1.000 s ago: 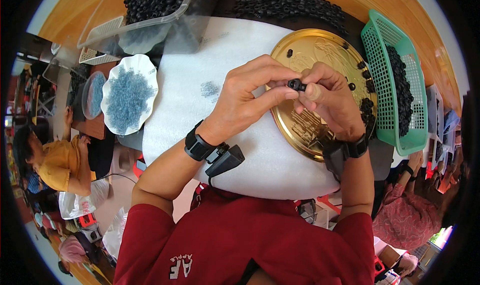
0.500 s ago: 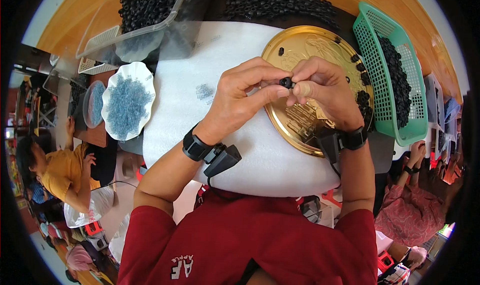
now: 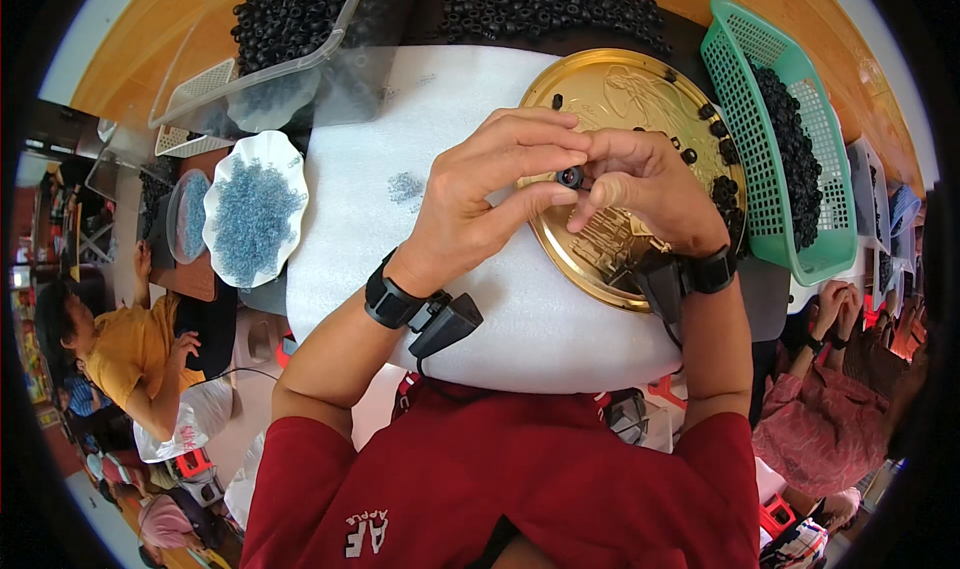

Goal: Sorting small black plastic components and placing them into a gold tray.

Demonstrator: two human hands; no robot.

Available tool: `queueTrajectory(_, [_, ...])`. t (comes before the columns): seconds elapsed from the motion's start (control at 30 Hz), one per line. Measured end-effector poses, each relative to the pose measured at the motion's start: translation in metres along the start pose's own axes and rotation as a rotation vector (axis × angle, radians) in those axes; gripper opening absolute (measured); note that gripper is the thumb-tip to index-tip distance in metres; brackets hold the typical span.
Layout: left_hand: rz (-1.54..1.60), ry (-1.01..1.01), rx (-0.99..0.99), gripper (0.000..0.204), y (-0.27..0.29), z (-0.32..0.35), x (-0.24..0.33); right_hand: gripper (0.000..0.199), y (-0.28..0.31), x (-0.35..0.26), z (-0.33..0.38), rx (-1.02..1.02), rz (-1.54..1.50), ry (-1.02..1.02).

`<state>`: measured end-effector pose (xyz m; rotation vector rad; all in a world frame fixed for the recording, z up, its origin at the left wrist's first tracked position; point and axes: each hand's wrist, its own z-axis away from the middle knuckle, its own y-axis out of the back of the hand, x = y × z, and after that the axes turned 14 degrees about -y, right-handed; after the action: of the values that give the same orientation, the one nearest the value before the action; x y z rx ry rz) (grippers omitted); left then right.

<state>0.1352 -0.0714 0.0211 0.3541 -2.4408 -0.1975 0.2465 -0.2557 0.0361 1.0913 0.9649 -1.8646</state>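
Observation:
A small black round part with a hollow end [image 3: 570,177] is pinched at the fingertips of my left hand [image 3: 490,174], above the left edge of the golden round tray. My right hand [image 3: 650,184] is right beside it, its index finger close to the left fingertips. The right thumb and index finger stand apart, and I see nothing between them. The golden tray [image 3: 560,234] lies under the right hand, with several similar black parts [image 3: 726,194] mostly along its right side.
White foam sheet [image 3: 350,239] covers the table, with a few clear springs or rings [image 3: 405,187] on it. A scalloped white dish [image 3: 297,224] of bluish pieces stands left. Black parts fill a clear bin [image 3: 290,29], a far pile [image 3: 545,4] and a green basket [image 3: 830,244]. Other people sit on both sides.
My right thumb and index finger have spread away from the black part, which they were pinching too. My left hand keeps it, fingers now stretched further over the top.

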Motion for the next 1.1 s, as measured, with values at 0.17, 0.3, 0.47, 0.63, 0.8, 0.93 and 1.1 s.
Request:
queueTrajectory(0.17, [-0.005, -0.094, -0.003, 0.028, -0.001, 0.000, -0.001, 0.024, -0.003, -0.003, 0.001, -0.124, -0.005, 0.018])
queueTrajectory(0.3, [0.006, -0.129, -0.011, 0.027, -0.001, 0.000, 0.002, 0.023, -0.010, -0.004, 0.003, -0.119, -0.042, 0.038])
queueTrajectory(0.47, [0.028, -0.127, -0.016, 0.026, 0.001, 0.000, 0.008, 0.026, -0.009, 0.000, 0.004, -0.053, 0.052, 0.059])
queueTrajectory(0.63, [-0.006, -0.142, 0.003, 0.028, 0.001, -0.002, 0.009, 0.028, -0.018, 0.000, 0.004, -0.039, 0.007, 0.092])
queueTrajectory(0.8, [-0.037, -0.124, 0.001, 0.027, 0.000, -0.002, 0.004, 0.028, -0.022, 0.001, -0.002, 0.014, 0.001, 0.068])
queueTrajectory(0.93, [-0.005, -0.040, -0.040, 0.032, 0.003, -0.002, 0.002, 0.028, -0.018, -0.004, 0.001, -0.023, -0.067, 0.034])
queueTrajectory(1.1, [0.012, 0.050, 0.107, 0.042, 0.003, 0.002, -0.002, 0.030, 0.008, -0.015, 0.012, 0.031, -0.373, 0.243])
